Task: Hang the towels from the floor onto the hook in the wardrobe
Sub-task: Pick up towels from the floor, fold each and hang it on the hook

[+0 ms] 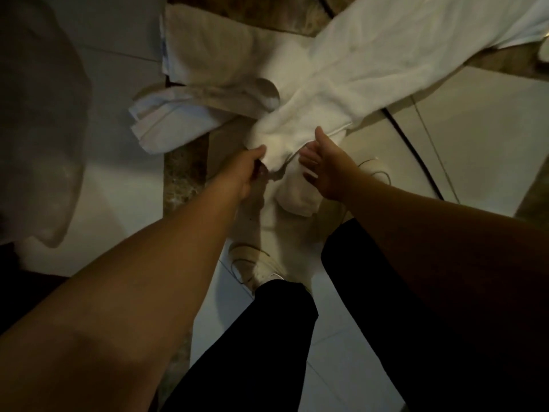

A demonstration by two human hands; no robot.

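Note:
A long white towel [371, 72] stretches from the upper right down to the middle of the view. My left hand [246, 171] grips its bunched lower end, fingers curled round the cloth. My right hand [323, 168] is just right of that end, fingers spread and relaxed, thumb touching the towel's edge. A second, greyish-white towel [202, 114] lies crumpled on the floor to the left, partly under the first. The wardrobe hook is not in view.
Pale floor tiles [124, 162] with a brown marble strip [181, 173] run under the towels. My legs in black trousers and white shoes [261, 269] stand below the hands. A pale hanging cloth [38, 129] fills the left edge. A dark cable [416, 153] curves at the right.

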